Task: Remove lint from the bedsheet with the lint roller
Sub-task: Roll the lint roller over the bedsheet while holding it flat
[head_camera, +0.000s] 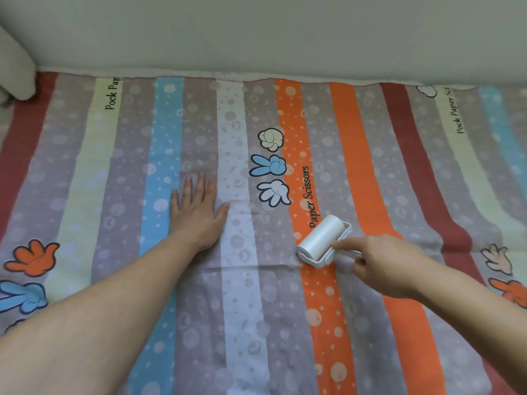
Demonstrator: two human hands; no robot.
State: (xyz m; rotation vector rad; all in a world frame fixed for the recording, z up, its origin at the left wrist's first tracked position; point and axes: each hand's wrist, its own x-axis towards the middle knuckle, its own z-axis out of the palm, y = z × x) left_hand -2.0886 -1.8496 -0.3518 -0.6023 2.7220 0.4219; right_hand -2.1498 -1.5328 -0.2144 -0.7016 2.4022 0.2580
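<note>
1. Far left, up top: a pale cushion [14,69] sits at the corner of the bedsheet [251,323]. It's cut off by the frame, so I can't tell much more about it. The sheet's far edge butts against the wall [256,32] all the way across.
2. The left hand [196,218] lies palm down on a grey stripe with its fingers [201,183] straight and a bit fanned out, holding nothing. There's plenty of bare sheet around it, both nearer and toward the wall.
3. A shallow crease [256,267] runs across the sheet between the two arms.
4. Right of the middle, the lint roller [322,238] rests on the sheet, angled across an orange stripe and just under the printed "Paper Scissors". There's open fabric ahead of it.
5. The right hand [390,266] grips the handle, index finger stretched onto the frame and the other fingers curled round. The handle is mostly hidden under the hand.
6. Roller is a white drum in a white frame. Any lint is too small to make out.
7. On the far right the sheet runs out of shot, so its side edge isn't visible.
</note>
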